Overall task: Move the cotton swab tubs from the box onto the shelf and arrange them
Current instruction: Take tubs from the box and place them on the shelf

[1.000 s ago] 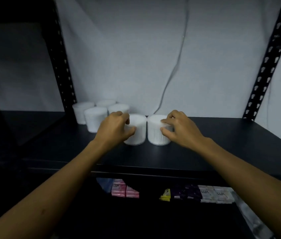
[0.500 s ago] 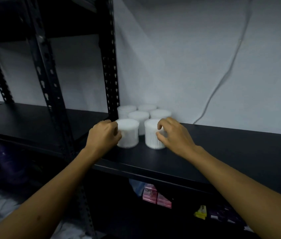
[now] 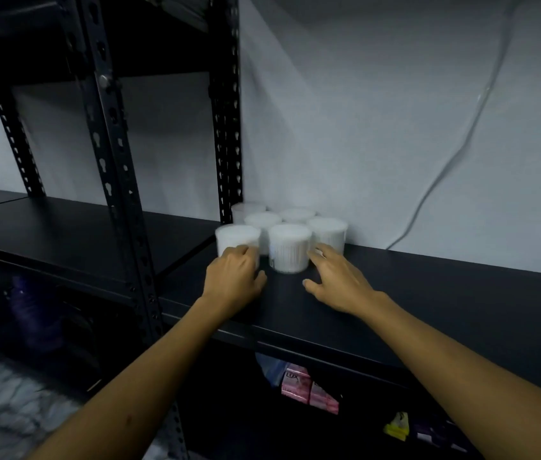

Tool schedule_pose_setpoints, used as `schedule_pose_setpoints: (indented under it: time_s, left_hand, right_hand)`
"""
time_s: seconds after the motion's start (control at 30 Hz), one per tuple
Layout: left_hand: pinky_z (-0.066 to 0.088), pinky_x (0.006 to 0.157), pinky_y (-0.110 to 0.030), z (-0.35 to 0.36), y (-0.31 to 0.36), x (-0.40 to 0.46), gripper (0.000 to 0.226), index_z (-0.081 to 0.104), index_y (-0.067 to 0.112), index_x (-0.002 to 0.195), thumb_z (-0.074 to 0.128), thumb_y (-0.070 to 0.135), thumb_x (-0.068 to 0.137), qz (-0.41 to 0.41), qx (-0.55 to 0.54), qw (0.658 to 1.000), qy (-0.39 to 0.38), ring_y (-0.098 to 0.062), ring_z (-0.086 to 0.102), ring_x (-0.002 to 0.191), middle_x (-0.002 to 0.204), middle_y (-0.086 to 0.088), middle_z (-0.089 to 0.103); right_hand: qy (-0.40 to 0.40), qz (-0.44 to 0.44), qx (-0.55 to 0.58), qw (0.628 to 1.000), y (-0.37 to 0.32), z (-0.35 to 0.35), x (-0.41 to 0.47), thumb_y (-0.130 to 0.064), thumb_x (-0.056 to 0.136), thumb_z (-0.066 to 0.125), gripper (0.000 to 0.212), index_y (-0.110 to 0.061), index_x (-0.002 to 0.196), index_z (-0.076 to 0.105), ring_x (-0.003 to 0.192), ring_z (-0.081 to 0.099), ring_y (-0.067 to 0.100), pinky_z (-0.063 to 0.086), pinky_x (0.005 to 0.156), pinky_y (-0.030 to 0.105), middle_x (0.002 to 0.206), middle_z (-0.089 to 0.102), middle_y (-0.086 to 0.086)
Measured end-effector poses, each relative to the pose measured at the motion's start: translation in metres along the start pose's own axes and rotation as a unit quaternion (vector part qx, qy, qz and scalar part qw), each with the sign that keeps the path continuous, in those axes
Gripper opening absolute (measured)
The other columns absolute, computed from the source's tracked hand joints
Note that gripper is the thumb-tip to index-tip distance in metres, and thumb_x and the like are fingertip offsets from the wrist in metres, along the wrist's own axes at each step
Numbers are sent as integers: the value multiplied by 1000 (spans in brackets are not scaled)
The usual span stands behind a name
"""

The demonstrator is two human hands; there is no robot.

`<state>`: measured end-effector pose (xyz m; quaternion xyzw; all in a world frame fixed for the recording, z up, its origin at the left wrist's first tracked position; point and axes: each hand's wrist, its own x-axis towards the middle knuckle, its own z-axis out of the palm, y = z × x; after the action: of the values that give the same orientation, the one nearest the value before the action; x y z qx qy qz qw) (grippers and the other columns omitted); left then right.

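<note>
Left hand (image 3: 234, 280) rests at the front-left tub (image 3: 238, 242), fingers curled against its lower wall and thumb out to the right on the shelf (image 3: 428, 293); whether the fingers actually grip it cannot be told from this blurred view. Right hand (image 3: 339, 282) lies spread and relaxed on the shelf surface, holding nothing, fingertips (image 3: 317, 252) touching the base of the right-hand tub (image 3: 327, 234), thumb pointing left. Between the two hands stands the front-middle tub (image 3: 289, 247), touched by neither. Behind these, three more tubs: one at centre (image 3: 262, 220), one at back right (image 3: 297, 214), one at back left (image 3: 246, 207) against the rack post (image 3: 227, 127). All six stand upright and close-packed at the back left corner of the shelf, next to the wall (image 3: 362, 111). Compared with half a second ago: the two front tubs were then held one in each hand, set a little apart from the four behind; now both sit pushed in against the group, the right hand has let go and opened, and the left has slid lower on its tub. The view has also swung slightly, showing more of the neighbouring rack to the left. A pale cable (image 3: 445, 180) runs down the wall to the shelf's back edge. On the shelf below, pink soap packs (image 3: 309, 390) and a small yellow packet (image 3: 397, 426) are visible.
</note>
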<state>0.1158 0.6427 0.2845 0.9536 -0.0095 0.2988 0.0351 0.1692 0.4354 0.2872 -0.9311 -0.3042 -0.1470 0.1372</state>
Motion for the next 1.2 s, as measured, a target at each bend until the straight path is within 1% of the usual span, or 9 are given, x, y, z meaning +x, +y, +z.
schedule_pose_setpoints:
  time_s: [0.07, 0.17, 0.33, 0.43, 0.53, 0.6, 0.8, 0.9, 1.2]
  left_hand:
    - [44, 62, -33, 3, -4, 0, 34, 57, 10, 109, 56, 35, 86, -5, -3, 1000, -25, -23, 56, 96, 107, -3, 56]
    - [50, 68, -36, 4, -12, 0, 36, 59, 9, 111, 56, 35, 86, -22, -16, 999, -41, -23, 57, 98, 110, -4, 59]
    - [49, 70, -34, 1, -12, -5, 34, 61, 12, 111, 57, 36, 87, -11, -18, 997, -68, -22, 59, 96, 110, -3, 62]
    - [48, 72, -33, -1, -9, -7, 36, 60, 14, 117, 57, 36, 88, -4, -29, 996, -83, -22, 59, 99, 114, -3, 62]
    - [46, 71, -32, -2, -6, -8, 36, 60, 15, 117, 57, 36, 88, -2, -39, 995, -92, -22, 59, 100, 116, -3, 61]
    - [47, 73, -33, -2, -1, -8, 37, 60, 15, 118, 57, 36, 87, -2, -48, 994, -94, -23, 59, 101, 116, -3, 61]
    - [49, 77, -36, 1, 26, -9, 37, 60, 16, 118, 56, 36, 87, 21, -73, 991, -110, -24, 59, 102, 116, -5, 63]
    - [48, 72, -35, 5, 48, -9, 37, 60, 17, 119, 57, 36, 87, 35, -87, 988, -120, -26, 59, 100, 114, -5, 63]
    - [52, 74, -37, 24, 125, -9, 31, 62, 17, 112, 55, 34, 87, 122, -147, 975, -116, -24, 61, 96, 109, -4, 65]
  right_hand:
    - [-12, 6, 0, 1000, 1, 2, 1, -37, 90, 55, 47, -10, 128, 46, 112, 50, 26, 51, 83, 40, 131, 41, 4]
    - [-18, 11, 5, 1000, 1, 4, 2, -37, 91, 54, 51, -9, 133, 46, 116, 49, 24, 49, 90, 39, 134, 43, 5]
    - [-29, 6, 26, 999, -2, 2, -1, -35, 93, 53, 54, -11, 139, 41, 120, 48, 22, 45, 96, 38, 139, 44, 5]
    - [-25, 5, 35, 999, -1, 2, -3, -34, 92, 53, 50, -11, 136, 44, 117, 49, 22, 46, 95, 37, 136, 47, 6]
    - [-26, 10, 39, 999, 2, -2, -8, -31, 92, 53, 43, -10, 129, 51, 111, 53, 24, 48, 92, 38, 128, 53, 8]
    - [-30, 17, 35, 999, 6, -6, -14, -31, 92, 53, 44, -9, 130, 51, 110, 55, 26, 48, 91, 40, 126, 56, 10]
    - [-43, 43, 6, 998, 27, -19, -41, -34, 92, 53, 46, -12, 133, 50, 117, 51, 23, 45, 94, 35, 132, 53, 7]
    - [-50, 63, -7, 997, 41, -28, -61, -34, 92, 53, 45, -14, 132, 51, 119, 50, 22, 45, 94, 35, 132, 53, 6]
    - [-23, 141, -21, 990, 91, -57, -132, -35, 92, 53, 36, -14, 121, 59, 101, 59, 21, 51, 85, 38, 119, 62, 4]
